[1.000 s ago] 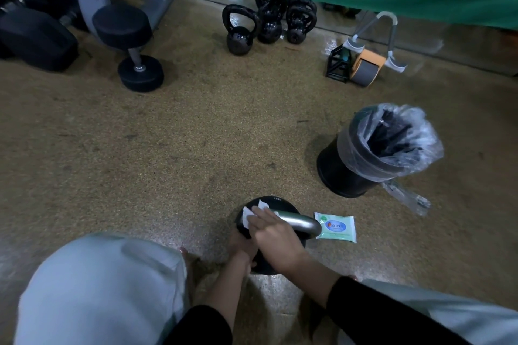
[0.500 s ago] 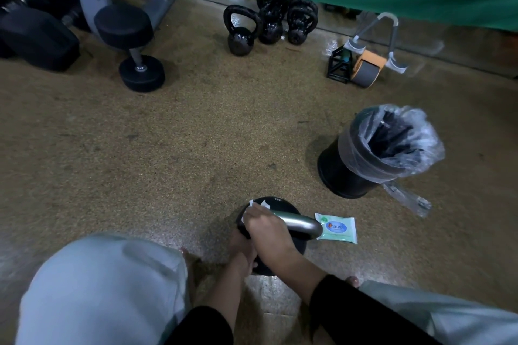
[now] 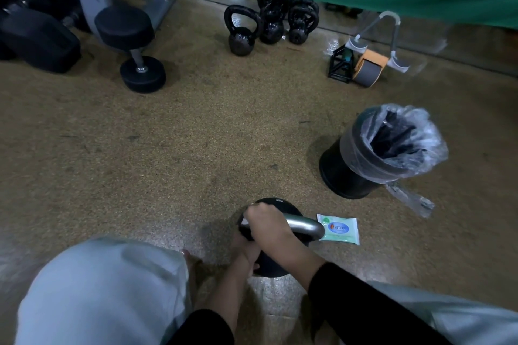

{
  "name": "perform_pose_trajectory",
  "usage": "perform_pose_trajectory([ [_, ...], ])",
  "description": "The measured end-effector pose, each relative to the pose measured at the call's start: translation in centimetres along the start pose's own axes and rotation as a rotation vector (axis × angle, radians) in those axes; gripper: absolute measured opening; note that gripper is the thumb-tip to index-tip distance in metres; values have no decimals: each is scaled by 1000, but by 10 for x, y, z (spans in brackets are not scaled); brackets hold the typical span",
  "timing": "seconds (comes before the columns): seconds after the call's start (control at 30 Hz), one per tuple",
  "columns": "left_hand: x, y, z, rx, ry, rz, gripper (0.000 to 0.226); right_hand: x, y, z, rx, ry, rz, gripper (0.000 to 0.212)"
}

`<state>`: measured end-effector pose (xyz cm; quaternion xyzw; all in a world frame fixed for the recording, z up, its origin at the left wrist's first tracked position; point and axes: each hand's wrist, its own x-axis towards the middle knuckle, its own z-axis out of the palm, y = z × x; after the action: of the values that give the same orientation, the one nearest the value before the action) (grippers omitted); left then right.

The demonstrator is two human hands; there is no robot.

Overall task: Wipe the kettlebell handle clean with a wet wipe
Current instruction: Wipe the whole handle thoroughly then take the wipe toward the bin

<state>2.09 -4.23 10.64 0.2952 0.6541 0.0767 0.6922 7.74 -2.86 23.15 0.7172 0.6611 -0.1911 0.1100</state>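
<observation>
The kettlebell stands on the floor at the 6 o'clock edge. Its silver handle is gripped by the right hand, closed on a wet wipe. The body is steadied by the left hand, curled against it. A wipe packet lies at 3 o'clock, a lined bin at 2 o'clock.

The wet-wipe pack is placed just right of the kettlebell; the lined bin is located behind it, rightward.
</observation>
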Motion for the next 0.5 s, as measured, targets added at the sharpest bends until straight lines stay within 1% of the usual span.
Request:
perform_pose_trajectory([
  [0.1, -2, 3, 3, -37, 3, -2, 38, -1, 17, 2, 94, -15, 39, 25],
  [0.17, -3, 4, 2, -78, 5, -17, 50, 11, 32, -3, 182, -9, 117, 23],
  [0.23, -4, 2, 2, -111, -1, -18, 59, 23, 40, -10, 207, -55, 163, 22],
  [0.33, -3, -1, 1, -133, -13, -23, 62, 34, 37, -18, 273, -153, 145, 25],
  [0.4, -2, 1, 1, -135, -11, -16, 61, 34, 36, -22, 305, -189, 96, 22],
  [0.5, -3, 1, 0, -130, -7, -11, 60, 32, 47, -30, 397, -228, 107, 17],
])
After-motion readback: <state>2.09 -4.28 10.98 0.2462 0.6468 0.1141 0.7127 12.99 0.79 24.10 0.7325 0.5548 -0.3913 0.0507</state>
